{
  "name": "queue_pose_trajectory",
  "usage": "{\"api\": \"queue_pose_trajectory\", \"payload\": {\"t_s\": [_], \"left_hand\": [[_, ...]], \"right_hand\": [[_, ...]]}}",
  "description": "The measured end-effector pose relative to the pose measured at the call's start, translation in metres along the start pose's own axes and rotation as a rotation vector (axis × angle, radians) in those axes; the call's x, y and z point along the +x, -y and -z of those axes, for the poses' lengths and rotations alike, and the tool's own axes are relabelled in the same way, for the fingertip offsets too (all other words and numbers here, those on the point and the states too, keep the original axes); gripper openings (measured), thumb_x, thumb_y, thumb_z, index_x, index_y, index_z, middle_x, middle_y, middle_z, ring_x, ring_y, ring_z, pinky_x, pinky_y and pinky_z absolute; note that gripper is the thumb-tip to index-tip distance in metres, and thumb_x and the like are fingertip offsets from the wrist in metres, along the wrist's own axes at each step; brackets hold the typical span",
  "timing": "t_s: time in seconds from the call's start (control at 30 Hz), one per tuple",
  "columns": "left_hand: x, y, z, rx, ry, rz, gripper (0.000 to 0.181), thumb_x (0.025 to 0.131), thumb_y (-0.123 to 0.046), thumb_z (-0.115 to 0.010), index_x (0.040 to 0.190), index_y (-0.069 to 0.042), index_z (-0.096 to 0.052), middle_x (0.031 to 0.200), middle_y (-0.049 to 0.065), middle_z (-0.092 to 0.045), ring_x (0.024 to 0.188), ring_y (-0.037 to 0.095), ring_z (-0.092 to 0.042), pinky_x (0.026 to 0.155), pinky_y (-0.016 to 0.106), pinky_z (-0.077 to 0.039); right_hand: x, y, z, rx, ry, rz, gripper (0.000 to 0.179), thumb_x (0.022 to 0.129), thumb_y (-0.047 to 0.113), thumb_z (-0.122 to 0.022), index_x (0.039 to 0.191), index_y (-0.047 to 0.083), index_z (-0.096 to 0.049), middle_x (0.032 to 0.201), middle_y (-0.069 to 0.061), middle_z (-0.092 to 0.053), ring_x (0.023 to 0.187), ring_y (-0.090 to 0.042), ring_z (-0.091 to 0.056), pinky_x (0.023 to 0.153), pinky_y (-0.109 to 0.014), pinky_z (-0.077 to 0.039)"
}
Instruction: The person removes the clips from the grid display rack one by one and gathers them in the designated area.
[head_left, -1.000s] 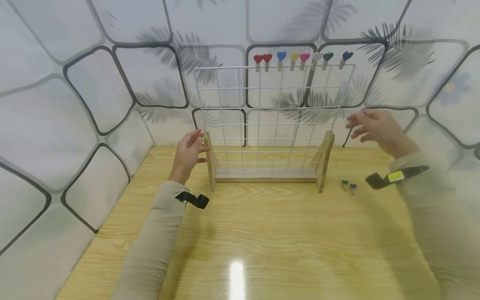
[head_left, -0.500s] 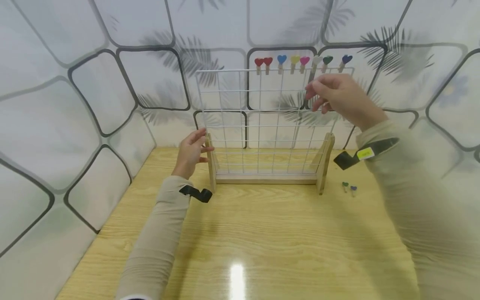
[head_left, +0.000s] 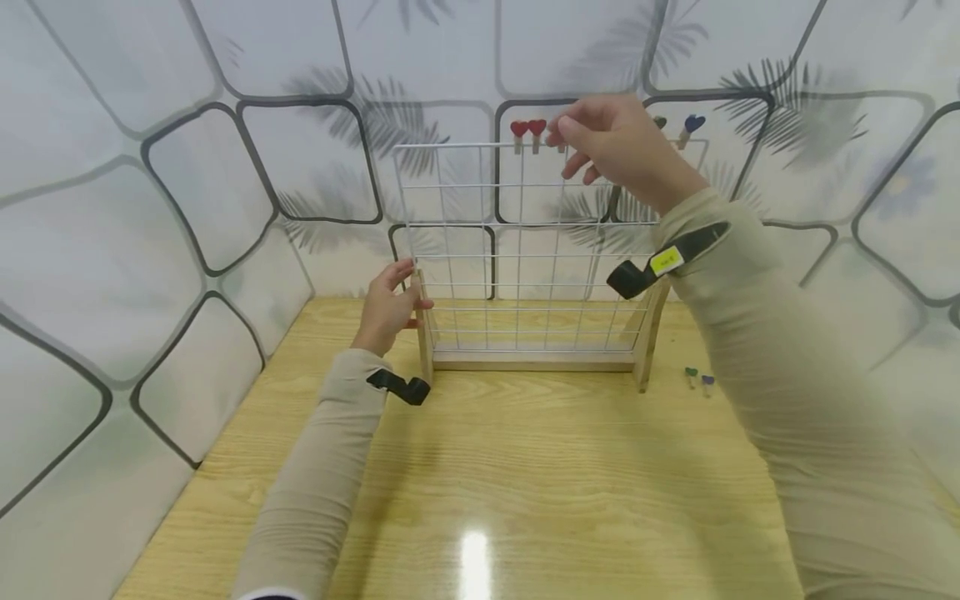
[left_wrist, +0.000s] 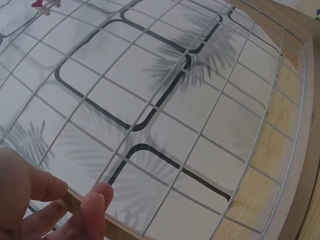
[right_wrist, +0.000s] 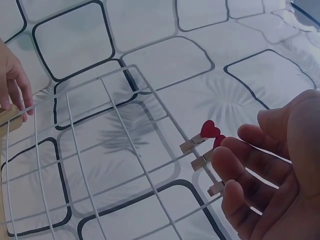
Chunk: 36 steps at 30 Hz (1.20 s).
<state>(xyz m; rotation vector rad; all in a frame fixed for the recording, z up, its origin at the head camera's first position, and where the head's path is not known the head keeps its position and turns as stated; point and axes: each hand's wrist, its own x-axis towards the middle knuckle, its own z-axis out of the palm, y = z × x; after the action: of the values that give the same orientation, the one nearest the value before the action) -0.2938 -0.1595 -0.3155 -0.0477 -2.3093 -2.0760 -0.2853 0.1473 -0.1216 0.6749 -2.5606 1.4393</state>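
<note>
A white wire grid rack (head_left: 516, 224) stands upright in a wooden base on the table. My left hand (head_left: 387, 307) grips its left wooden post (head_left: 423, 333); in the left wrist view the thumb and fingers (left_wrist: 94, 210) lie on either side of the wood. Along the top wire sit small heart clothespins. Two red heart clothespins (head_left: 528, 133) show left of my right hand (head_left: 618, 143), and a dark blue one (head_left: 692, 129) to its right. The right hand's fingers are loosely bent beside the clips and hide several of them. Nothing shows between thumb and fingers.
A green heart clothespin (head_left: 691, 375) and a purple-blue one (head_left: 707, 382) lie on the table (head_left: 480, 467) right of the rack. A patterned wall covering (head_left: 315, 158) rises behind the rack and along both sides.
My right hand has moved left from beyond the rack's right side, over the top wire to just right of the red clothespins. The left hand stays at the left post.
</note>
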Motion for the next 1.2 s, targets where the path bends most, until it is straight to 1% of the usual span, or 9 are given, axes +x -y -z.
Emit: {"api": "queue_pose_trajectory", "payload": {"t_s": [0.2,0.37,0.47,0.6,0.7,0.8,0.87,1.0,1.2], "left_hand": [[-0.002,0.002,-0.003,0.032,-0.025,-0.009,0.045,0.102,-0.013,-0.049,0.146,-0.018,-0.041,0.151,0.0,-0.037,0.083,0.017,-0.065,0.056,0.028,-0.057],[-0.004,0.004,-0.003,0.047,-0.044,-0.007,0.045,0.102,-0.012,-0.05,0.145,-0.018,-0.043,0.151,-0.001,-0.037,0.085,0.017,-0.066,0.06,0.03,-0.059],[-0.004,0.005,-0.004,0.043,-0.048,-0.006,0.044,0.102,-0.013,-0.05,0.145,-0.018,-0.043,0.151,-0.002,-0.038,0.084,0.015,-0.066,0.061,0.03,-0.059],[-0.003,0.007,-0.004,0.034,-0.046,-0.014,0.045,0.102,-0.013,-0.05,0.145,-0.017,-0.043,0.151,-0.002,-0.038,0.083,0.014,-0.065,0.059,0.029,-0.058],[-0.003,0.008,-0.003,0.032,-0.044,-0.021,0.045,0.102,-0.013,-0.05,0.146,-0.017,-0.042,0.151,-0.002,-0.038,0.084,0.015,-0.065,0.059,0.029,-0.058],[-0.003,0.007,-0.002,0.039,-0.044,-0.027,0.044,0.102,-0.013,-0.05,0.145,-0.017,-0.043,0.151,-0.002,-0.038,0.086,0.017,-0.065,0.059,0.03,-0.059],[-0.003,0.007,-0.002,0.042,-0.045,-0.03,0.044,0.101,-0.013,-0.05,0.145,-0.017,-0.043,0.151,-0.002,-0.038,0.086,0.017,-0.065,0.059,0.03,-0.058],[-0.002,0.006,-0.001,0.041,-0.049,-0.039,0.044,0.101,-0.012,-0.051,0.144,-0.015,-0.044,0.151,-0.002,-0.038,0.083,0.015,-0.065,0.056,0.027,-0.058],[-0.001,0.005,-0.002,0.045,-0.052,-0.043,0.044,0.101,-0.013,-0.051,0.144,-0.016,-0.044,0.151,-0.002,-0.039,0.084,0.017,-0.065,0.057,0.027,-0.058]], "right_hand": [[0.014,0.011,-0.007,0.019,0.004,-0.019,0.031,0.102,0.028,-0.051,0.123,0.008,-0.061,0.121,-0.007,-0.06,0.088,-0.022,-0.062,0.068,-0.028,-0.053],[0.027,0.016,-0.014,0.043,-0.038,-0.034,0.026,0.1,0.022,-0.055,0.121,0.007,-0.061,0.115,-0.006,-0.06,0.084,-0.02,-0.065,0.062,-0.025,-0.052],[0.033,0.017,-0.017,-0.003,-0.04,-0.044,0.029,0.099,0.021,-0.056,0.125,0.007,-0.06,0.117,-0.007,-0.062,0.083,-0.019,-0.065,0.061,-0.026,-0.05],[0.04,0.019,-0.02,-0.095,-0.013,-0.086,0.033,0.099,0.019,-0.056,0.13,0.006,-0.058,0.119,-0.006,-0.063,0.081,-0.017,-0.065,0.061,-0.024,-0.049],[0.046,0.021,-0.022,-0.178,0.0,-0.115,0.032,0.099,0.018,-0.056,0.129,0.007,-0.06,0.117,-0.005,-0.064,0.079,-0.015,-0.065,0.061,-0.023,-0.05],[0.05,0.021,-0.024,-0.268,0.01,-0.116,0.032,0.099,0.021,-0.056,0.128,0.008,-0.061,0.115,-0.005,-0.064,0.078,-0.013,-0.065,0.061,-0.022,-0.051],[0.052,0.021,-0.025,-0.304,0.01,-0.123,0.032,0.099,0.024,-0.056,0.128,0.009,-0.061,0.114,-0.005,-0.064,0.078,-0.013,-0.065,0.062,-0.022,-0.051],[0.054,0.023,-0.027,-0.322,-0.01,-0.135,0.031,0.099,0.025,-0.056,0.126,0.009,-0.061,0.112,-0.002,-0.063,0.078,-0.012,-0.065,0.063,-0.022,-0.05],[0.058,0.022,-0.032,-0.266,-0.085,-0.161,0.02,0.097,0.02,-0.06,0.113,0.009,-0.065,0.102,0.002,-0.062,0.073,-0.012,-0.065,0.069,-0.024,-0.051]]}}
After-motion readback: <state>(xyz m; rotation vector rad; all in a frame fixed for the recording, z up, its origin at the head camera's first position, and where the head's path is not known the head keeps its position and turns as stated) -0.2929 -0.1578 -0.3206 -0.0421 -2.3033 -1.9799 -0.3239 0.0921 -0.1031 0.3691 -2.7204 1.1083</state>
